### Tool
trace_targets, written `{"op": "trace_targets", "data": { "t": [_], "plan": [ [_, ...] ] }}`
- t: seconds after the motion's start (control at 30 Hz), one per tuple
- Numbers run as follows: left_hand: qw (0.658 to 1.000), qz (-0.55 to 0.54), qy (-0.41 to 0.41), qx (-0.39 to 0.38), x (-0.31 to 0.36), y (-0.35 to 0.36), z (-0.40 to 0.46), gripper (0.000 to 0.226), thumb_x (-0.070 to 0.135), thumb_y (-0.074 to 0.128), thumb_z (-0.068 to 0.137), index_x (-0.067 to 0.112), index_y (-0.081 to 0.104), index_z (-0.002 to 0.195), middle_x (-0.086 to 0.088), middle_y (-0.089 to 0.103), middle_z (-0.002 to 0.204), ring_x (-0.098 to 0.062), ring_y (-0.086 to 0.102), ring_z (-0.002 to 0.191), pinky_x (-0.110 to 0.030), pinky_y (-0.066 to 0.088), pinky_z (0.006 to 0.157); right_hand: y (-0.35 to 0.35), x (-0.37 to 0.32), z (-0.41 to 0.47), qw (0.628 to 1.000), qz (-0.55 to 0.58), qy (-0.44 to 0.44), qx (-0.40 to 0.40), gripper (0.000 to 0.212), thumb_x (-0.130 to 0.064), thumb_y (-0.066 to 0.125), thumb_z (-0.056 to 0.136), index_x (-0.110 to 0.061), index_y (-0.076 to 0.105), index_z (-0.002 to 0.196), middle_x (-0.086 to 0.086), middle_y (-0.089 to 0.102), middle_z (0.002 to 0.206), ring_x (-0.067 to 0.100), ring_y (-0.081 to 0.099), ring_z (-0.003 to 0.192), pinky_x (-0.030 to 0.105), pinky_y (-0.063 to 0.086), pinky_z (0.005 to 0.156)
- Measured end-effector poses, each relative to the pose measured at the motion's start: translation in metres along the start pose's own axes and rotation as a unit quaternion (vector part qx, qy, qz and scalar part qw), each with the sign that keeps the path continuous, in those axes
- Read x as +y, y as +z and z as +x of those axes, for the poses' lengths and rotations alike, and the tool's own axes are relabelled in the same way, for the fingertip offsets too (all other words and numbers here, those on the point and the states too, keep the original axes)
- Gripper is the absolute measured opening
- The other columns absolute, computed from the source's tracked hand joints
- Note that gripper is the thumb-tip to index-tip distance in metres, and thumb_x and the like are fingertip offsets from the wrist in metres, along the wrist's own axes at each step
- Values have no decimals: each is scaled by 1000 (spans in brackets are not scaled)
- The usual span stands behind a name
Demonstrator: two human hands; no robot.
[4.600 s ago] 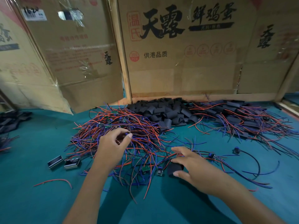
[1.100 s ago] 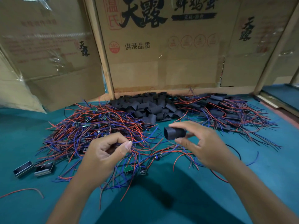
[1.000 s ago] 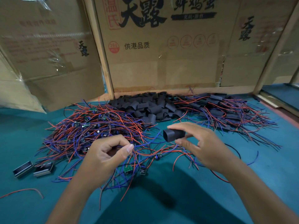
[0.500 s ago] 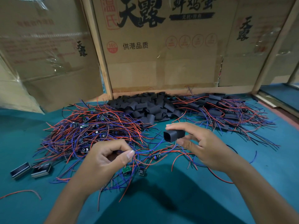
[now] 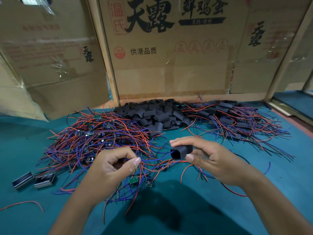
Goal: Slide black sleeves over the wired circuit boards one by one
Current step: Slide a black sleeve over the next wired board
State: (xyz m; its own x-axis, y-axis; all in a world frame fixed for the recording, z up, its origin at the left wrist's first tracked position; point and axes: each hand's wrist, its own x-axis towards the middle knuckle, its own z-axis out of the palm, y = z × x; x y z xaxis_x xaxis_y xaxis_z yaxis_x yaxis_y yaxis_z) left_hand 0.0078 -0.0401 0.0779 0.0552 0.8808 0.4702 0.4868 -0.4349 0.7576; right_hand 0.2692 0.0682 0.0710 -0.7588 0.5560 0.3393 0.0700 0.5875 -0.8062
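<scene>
I see a short black sleeve (image 5: 181,151) held above the teal tabletop (image 5: 186,209), its open end facing left, pinched between thumb and fingers of the right hand (image 5: 215,160). The left hand (image 5: 111,168) is curled around thin blue and red wires (image 5: 152,160) (I cannot see what they lead to inside the fist). Behind lie a tangle of wired circuit boards (image 5: 94,138), a heap of loose sleeves (image 5: 152,114), and cardboard walls (image 5: 169,48).

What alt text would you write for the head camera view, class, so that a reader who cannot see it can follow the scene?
A person's right hand pinches an open black sleeve while the left hand pinches red and blue wires leading toward it. Behind them on the teal table lie a tangled wire pile and a heap of black sleeves, against cardboard boxes.
</scene>
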Motion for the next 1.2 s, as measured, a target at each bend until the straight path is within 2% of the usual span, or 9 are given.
{"op": "trace_targets", "data": {
  "t": [0.1,0.23,0.37,0.57,0.83,1.03,1.13,1.2],
  "plan": [
    [1000,5,0,11,1,1,1,28,39,59,84,18,58,66,15,43,54,2,33,49,-10,27,49,1,-3,0,1000,4,1,-1,32,-28,50,97,-26,58,128,-16,56,133,9,52,126,14,42,96],
    [1000,-9,-5,20,3,1,1,25,38,60,83,23,57,64,16,42,53,1,31,48,-11,26,48,2,-7,2,999,-46,-11,2,32,-26,51,97,-24,58,128,-18,56,131,6,52,124,11,41,94],
    [999,-2,-15,28,2,2,1,24,25,66,84,21,56,62,14,41,51,0,31,46,-10,26,48,1,-10,2,995,-95,-21,9,32,-22,55,96,-24,59,127,-17,56,131,9,53,124,19,44,97],
    [999,7,-15,35,2,4,2,26,33,62,82,19,53,62,15,41,51,1,31,46,-9,25,48,-3,-16,0,984,-177,-34,8,33,-29,56,94,-27,59,127,-19,58,128,2,51,123,10,33,101],
    [999,7,-9,51,-1,5,1,26,35,60,80,17,53,63,16,39,51,1,30,45,-10,25,47,-5,-19,-2,981,-191,-22,-16,36,-34,53,95,-26,58,130,-17,58,127,3,52,122,17,38,100],
    [998,40,-3,54,-3,8,1,24,35,59,82,19,54,64,14,41,52,1,31,48,-14,26,47,-3,-21,-2,973,-228,-22,-10,36,-37,52,95,-25,59,129,-16,60,120,-1,53,114,12,36,97],
    [997,57,-4,52,-3,11,0,25,38,59,82,20,55,65,6,42,52,-5,32,49,-23,26,47,2,-23,-1,958,-287,-17,-20,38,-43,49,95,-30,57,130,-19,58,117,-3,49,111,18,32,101],
    [996,76,6,49,-2,17,1,27,37,59,84,19,54,64,5,44,54,-6,33,50,-25,28,48,9,-22,0,934,-355,-10,-31,41,-49,46,95,-34,52,133,-21,55,120,-2,45,117,26,19,113]
  ]
}}
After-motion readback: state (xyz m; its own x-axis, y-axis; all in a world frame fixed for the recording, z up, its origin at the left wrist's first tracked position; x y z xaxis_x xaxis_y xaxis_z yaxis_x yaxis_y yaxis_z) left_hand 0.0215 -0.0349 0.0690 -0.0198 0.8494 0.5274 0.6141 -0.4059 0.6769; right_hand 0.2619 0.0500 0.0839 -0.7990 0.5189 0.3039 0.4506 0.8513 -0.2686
